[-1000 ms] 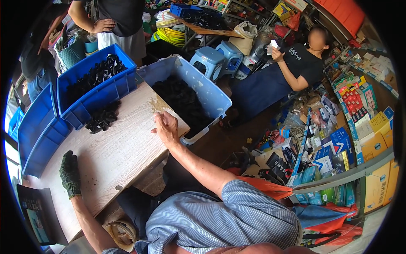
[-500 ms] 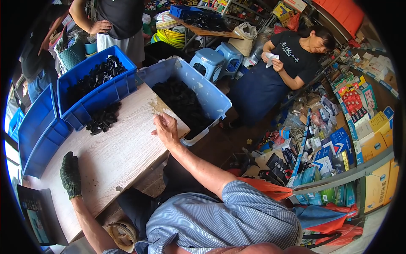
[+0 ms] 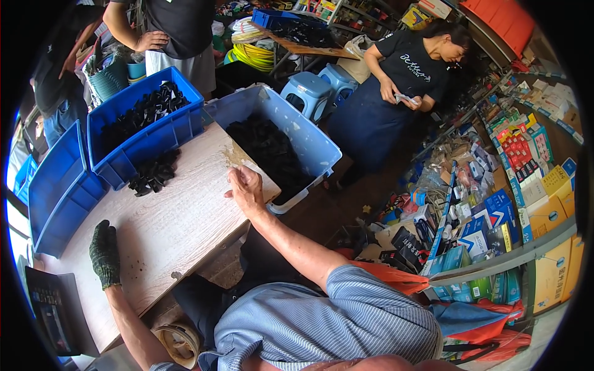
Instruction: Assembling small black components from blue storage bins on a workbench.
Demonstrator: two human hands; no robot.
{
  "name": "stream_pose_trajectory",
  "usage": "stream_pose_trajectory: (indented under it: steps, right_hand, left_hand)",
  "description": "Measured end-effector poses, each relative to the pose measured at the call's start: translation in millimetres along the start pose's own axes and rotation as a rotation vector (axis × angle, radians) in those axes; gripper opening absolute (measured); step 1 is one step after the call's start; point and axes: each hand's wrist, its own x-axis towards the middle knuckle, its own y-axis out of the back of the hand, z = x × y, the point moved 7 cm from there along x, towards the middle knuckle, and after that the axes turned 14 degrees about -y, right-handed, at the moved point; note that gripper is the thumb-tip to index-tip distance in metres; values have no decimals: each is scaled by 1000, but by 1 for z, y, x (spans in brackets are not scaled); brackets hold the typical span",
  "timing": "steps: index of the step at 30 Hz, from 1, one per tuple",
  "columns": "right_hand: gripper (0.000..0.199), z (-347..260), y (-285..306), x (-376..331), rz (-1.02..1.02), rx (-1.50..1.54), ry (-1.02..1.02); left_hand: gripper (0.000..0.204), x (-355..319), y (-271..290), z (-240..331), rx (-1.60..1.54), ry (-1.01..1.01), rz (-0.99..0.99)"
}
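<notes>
My left hand (image 3: 104,255), in a dark green knitted glove, rests on the left part of the pale wood-grain table (image 3: 179,216). Its fingers are stretched out and close together, with nothing visible in them. Bare and loosely bent, my right hand (image 3: 246,190) lies by the table's right corner, thumb apart from the fingers, and nothing shows in it. A small heap of black parts (image 3: 153,175) sits on the tabletop beyond both hands. Behind the heap, a blue bin (image 3: 148,133) holds many similar black pieces. Their exact kind is too small to tell.
A large translucent bluish tub (image 3: 315,145) with black pieces stands past the table's right corner. At left are an upended blue bin (image 3: 65,191) and a dark device with a screen (image 3: 59,309). One person stands beyond the bins; another (image 3: 396,93) stands right, near crowded shelves (image 3: 520,185).
The person at right has lowered their hands, with a small white item, and turned slightly. My own hands stay in place; the view has shifted slightly.
</notes>
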Motion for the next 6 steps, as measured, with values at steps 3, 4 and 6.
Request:
stream_pose_trajectory:
  steps: [3,4,6]
  right_hand:
    - [42,-4,4,-3,93,76,69]
    - [41,-4,3,-2,56,34,45]
    - [40,-3,2,-2,19,-7,19]
  left_hand:
    - [33,2,1,4,28,20,-32]
    - [33,1,1,4,2,29,-30]
    - [33,1,1,3,-16,41,-34]
